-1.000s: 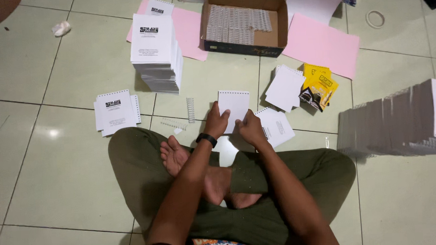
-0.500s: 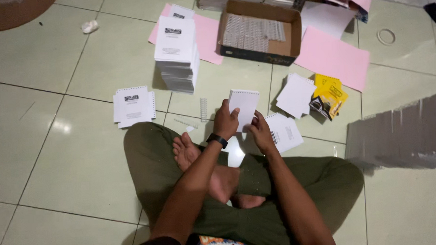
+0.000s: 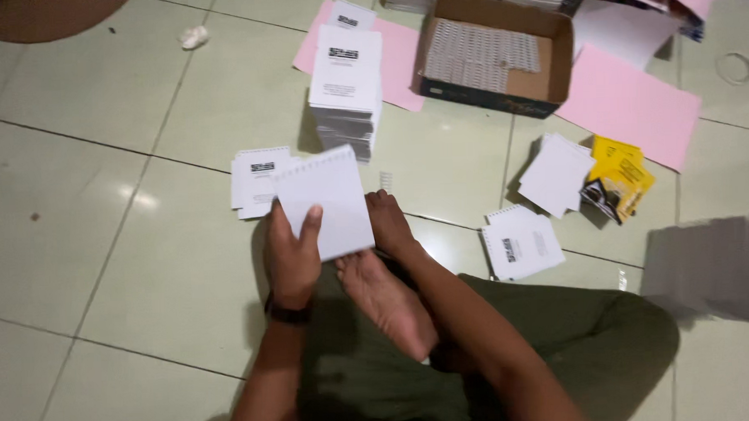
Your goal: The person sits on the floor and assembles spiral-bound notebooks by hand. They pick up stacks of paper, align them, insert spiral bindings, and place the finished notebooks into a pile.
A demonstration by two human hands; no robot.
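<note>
Green-tiled floor (image 3: 102,245), person seated cross-legged; spiral-bound white booklet (image 3: 324,202) now lifted off floor and swung leftward toward small finished pile (image 3: 253,180); left hand (image 3: 291,253) grips its lower edge, right hand (image 3: 389,225) pinches right side; binding on this one looks done.

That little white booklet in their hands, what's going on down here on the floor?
A person sits cross-legged on the tiled floor. Both hands hold a white spiral-bound booklet, the left hand at its front, the right hand at its edge. A tall stack of booklets and an open cardboard box sit ahead.
</note>
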